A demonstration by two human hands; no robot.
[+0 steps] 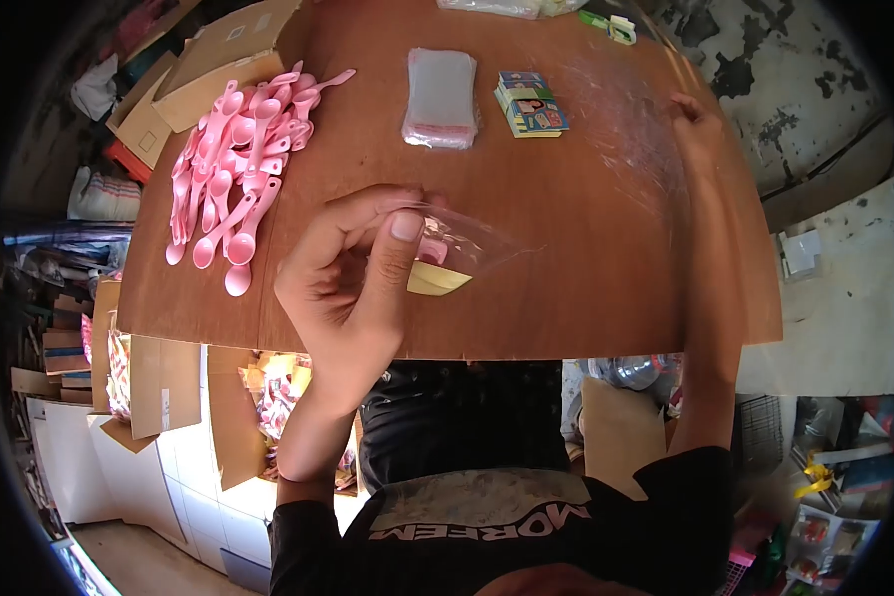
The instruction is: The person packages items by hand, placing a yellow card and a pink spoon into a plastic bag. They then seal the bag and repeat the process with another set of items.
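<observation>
My left hand [353, 263] is closed, thumb against fingers, on the edge of a clear plastic bag [482, 238]. Through the film show a pink piece [433, 250] and a pale yellow card [439, 279], both partly hidden by the thumb. At the table's right side, my right hand [698, 131] has its fingers curled, and whatever they hold is too small to make out. Beside it lies a tangle of thin clear plastic strips [626, 129]. A pile of pink spoons [238, 164] covers the table's left part.
On the brown table [566, 318] lie a stack of clear bags [441, 94] and a stack of printed cards [531, 104]. A green tape dispenser [611, 27] sits at the far edge. Cardboard boxes [223, 60] stand at the back left; an open box [233, 417] with packets is below.
</observation>
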